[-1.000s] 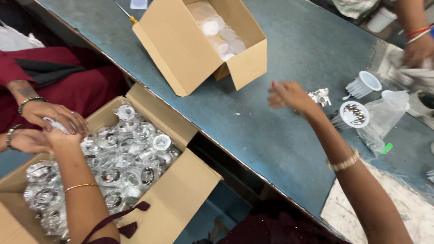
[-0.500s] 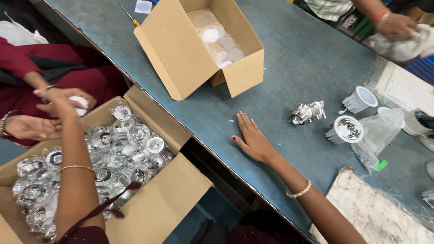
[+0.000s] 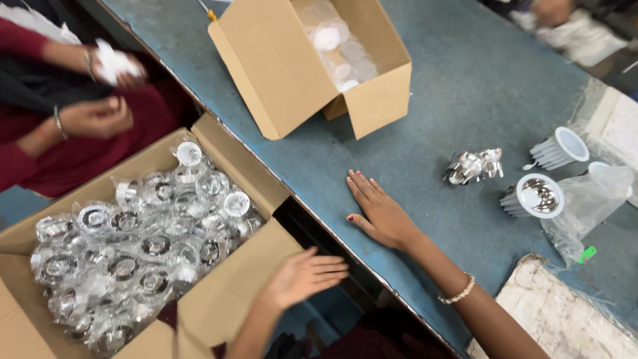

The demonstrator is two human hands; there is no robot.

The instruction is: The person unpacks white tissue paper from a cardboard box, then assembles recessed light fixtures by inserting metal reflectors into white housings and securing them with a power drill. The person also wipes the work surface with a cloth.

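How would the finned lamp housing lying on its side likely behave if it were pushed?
The finned housing lies on its round side on the smooth table, so it may roll in a curve, being tapered. It looks like rigid, ribbed metal, probably stiff rather than fragile.

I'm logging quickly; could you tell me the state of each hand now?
Left hand: open, empty, above the box flap.
Right hand: open, flat on the table.

Both hands open: right hand (image 3: pixel 382 214) flat, left hand (image 3: pixel 302 276) hovering.
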